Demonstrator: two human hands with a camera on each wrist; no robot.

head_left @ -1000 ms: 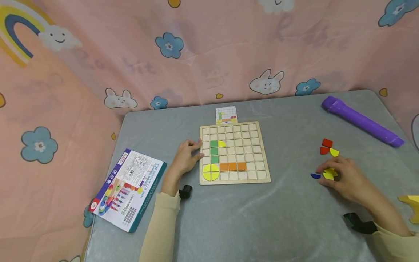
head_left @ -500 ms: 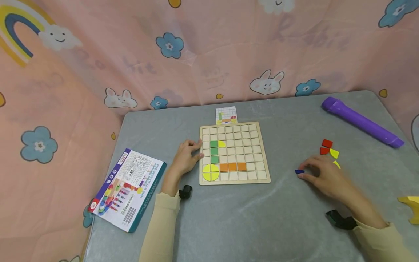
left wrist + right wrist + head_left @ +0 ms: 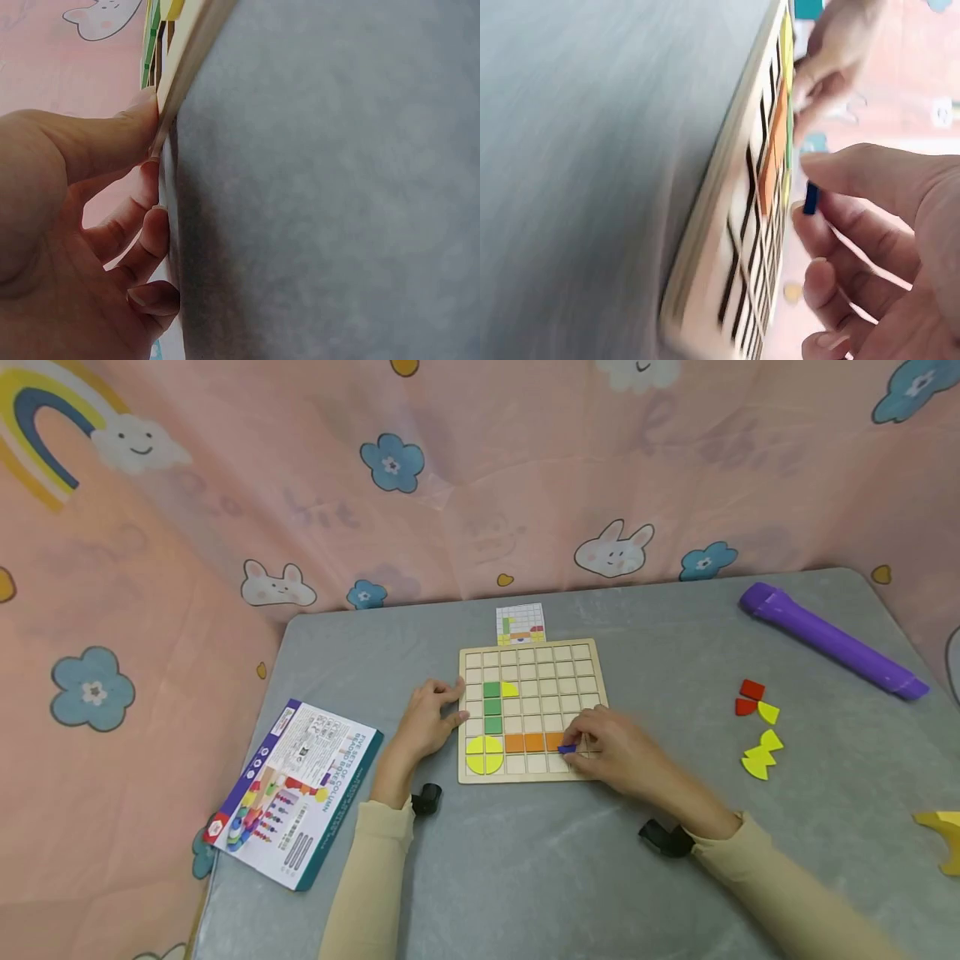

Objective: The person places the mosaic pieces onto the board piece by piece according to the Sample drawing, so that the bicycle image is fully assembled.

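Note:
My right hand (image 3: 615, 752) pinches a small blue curved piece (image 3: 567, 749) between thumb and fingers, over the lower right part of a wooden grid board (image 3: 540, 777). In the right wrist view the blue piece (image 3: 811, 198) is held just above the board's surface. My left hand (image 3: 429, 720) touches the board's left edge with thumb and fingertips, the thumb against the rim in the left wrist view. Set in the grid are green squares (image 3: 492, 707), a row of orange squares (image 3: 534, 742), a yellow circle of quarter pieces (image 3: 484, 755) and one yellow quarter (image 3: 510, 690).
A pattern card (image 3: 521, 623) lies behind the board. On the right are red pieces (image 3: 752, 689), several yellow pieces (image 3: 756, 768), a purple tube (image 3: 834, 640) and a yellow block (image 3: 941, 839) at the frame's edge. A printed box (image 3: 296, 793) lies left.
My right hand has picked the blue piece off the table at the right and carried it left over the board. My left hand has stayed at the board's edge.

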